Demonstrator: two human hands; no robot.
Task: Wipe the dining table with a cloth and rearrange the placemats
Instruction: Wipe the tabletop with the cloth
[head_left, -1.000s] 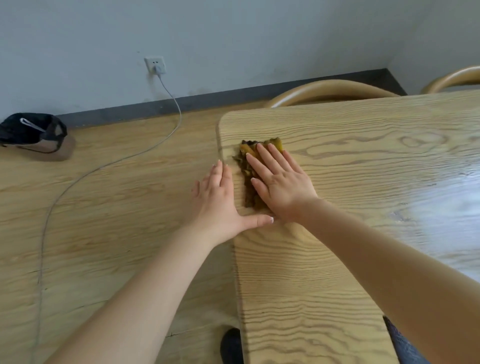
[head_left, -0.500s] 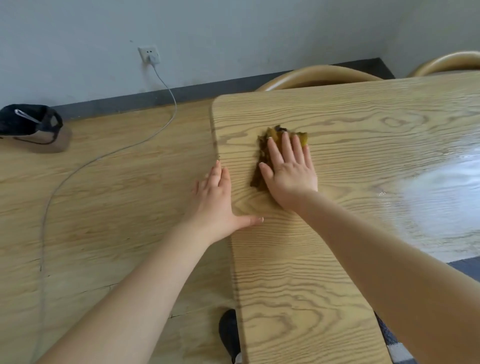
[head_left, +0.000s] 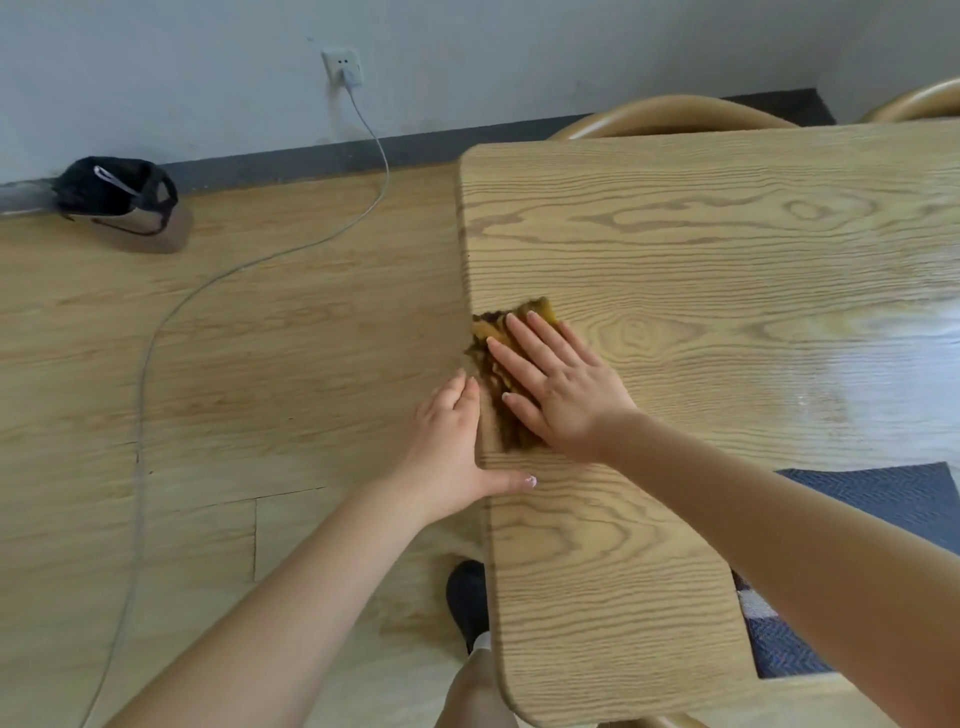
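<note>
The cloth (head_left: 496, 374) lies bunched at the surface (head_left: 701, 249) edge, toward 9 o'clock of the frame centre. Risk: a stroke toward 9 o'clock could push the cloth off the edge onto the floor (head_left: 234, 364). The right hand (head_left: 558, 387) presses flat on it, fingers straight, covering its 3 o'clock half. The left hand (head_left: 449, 452), released, rests against the edge at the cloth's 7 o'clock, thumb on top. A placemat (head_left: 883, 493) lies at 4 o'clock.

Black bag (head_left: 115, 193) by wall; cable (head_left: 171, 317) from socket (head_left: 341, 66); chairs (head_left: 670, 115).
</note>
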